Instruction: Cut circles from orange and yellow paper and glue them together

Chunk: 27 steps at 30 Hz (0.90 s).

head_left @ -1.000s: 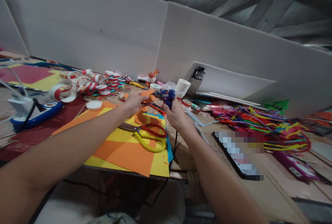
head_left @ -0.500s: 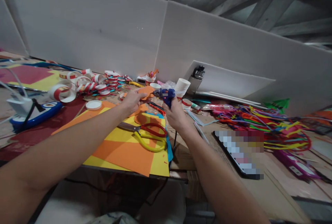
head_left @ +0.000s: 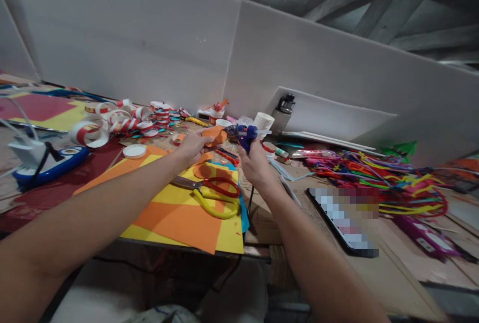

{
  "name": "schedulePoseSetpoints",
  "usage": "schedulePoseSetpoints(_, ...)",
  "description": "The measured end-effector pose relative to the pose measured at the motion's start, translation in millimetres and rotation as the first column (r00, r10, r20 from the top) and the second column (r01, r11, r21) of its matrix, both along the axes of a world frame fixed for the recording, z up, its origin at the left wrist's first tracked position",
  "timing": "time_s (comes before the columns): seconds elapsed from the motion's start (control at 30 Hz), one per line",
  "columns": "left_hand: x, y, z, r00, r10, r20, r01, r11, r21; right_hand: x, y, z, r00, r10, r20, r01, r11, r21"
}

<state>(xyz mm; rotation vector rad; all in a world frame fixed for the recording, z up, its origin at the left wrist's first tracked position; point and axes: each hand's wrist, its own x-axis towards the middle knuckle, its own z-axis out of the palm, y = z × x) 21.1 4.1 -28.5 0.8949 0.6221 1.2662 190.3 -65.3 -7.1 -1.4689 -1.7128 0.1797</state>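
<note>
My left hand [head_left: 192,148] is closed on an orange paper piece [head_left: 216,136] with a rounded edge, held above the table. In my right hand [head_left: 255,163] is a blue hot glue gun [head_left: 245,133], gripped by its handle, with a small red light on. Its nozzle points left, close to the orange paper; I cannot tell whether they touch. A pale glue stick [head_left: 264,132] sticks out of the gun's back. Below the hands, scissors [head_left: 217,198] with one red and one yellow handle lie on orange and yellow paper sheets [head_left: 179,225].
Cut paper-cup rings [head_left: 90,133] and a white lid [head_left: 134,151] lie left, near a blue power strip [head_left: 52,165]. Stacked paper cups [head_left: 264,122] and a bottle [head_left: 282,113] stand behind. A phone [head_left: 337,223] and colourful pipe cleaners [head_left: 392,183] are at right.
The glue gun has shifted slightly right and back from the orange paper, and its glue stick now shows behind it. The orange paper has turned a little in my left hand.
</note>
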Motion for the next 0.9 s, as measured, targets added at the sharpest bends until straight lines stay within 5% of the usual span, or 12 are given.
schedulePoseSetpoints(0.43, -0.3, 1.6, 3.4, 1.000, 0.018, 0.005, -0.018, 1.000, 0.011, -7.9, -9.1, 1.4, 0.997, 0.057, 0.058, -0.050, 0.993, -0.108)
schedulePoseSetpoints(0.6, -4.1, 1.4, 8.9, 0.993, 0.113, 0.023, -0.113, 0.994, 0.007, -5.7, -6.1, -1.9, 0.995, 0.088, 0.042, -0.085, 0.994, -0.066)
schedulePoseSetpoints(0.9, -2.7, -0.8, 6.3, 0.999, 0.032, 0.008, -0.032, 0.999, 0.020, -2.4, -2.3, 0.8, 1.000, 0.009, -0.029, -0.009, 1.000, 0.004)
